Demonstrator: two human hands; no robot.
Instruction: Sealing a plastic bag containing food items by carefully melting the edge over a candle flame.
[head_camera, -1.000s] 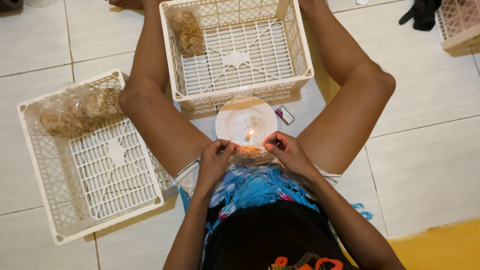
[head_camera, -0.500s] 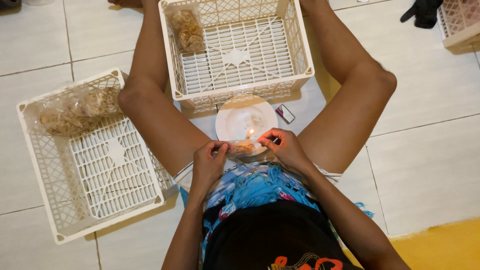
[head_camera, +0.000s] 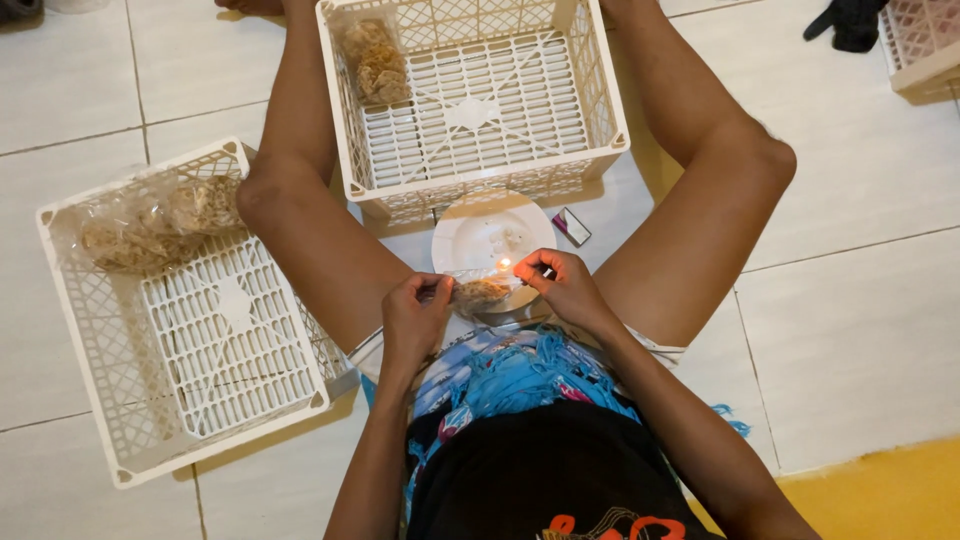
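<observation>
A person sits on a glossy tiled floor. The left hand and right hand pinch a small clear crinkly snack bag, fingers closed on its ends, beside a tiny flame over a round white plate. Lattice plastic crates stand nearby.

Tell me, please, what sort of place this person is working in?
Probably a home floor used for small-scale snack packing: pale floor tiles, white plastic crates holding bagged snacks, and a small flame over a plate.
</observation>
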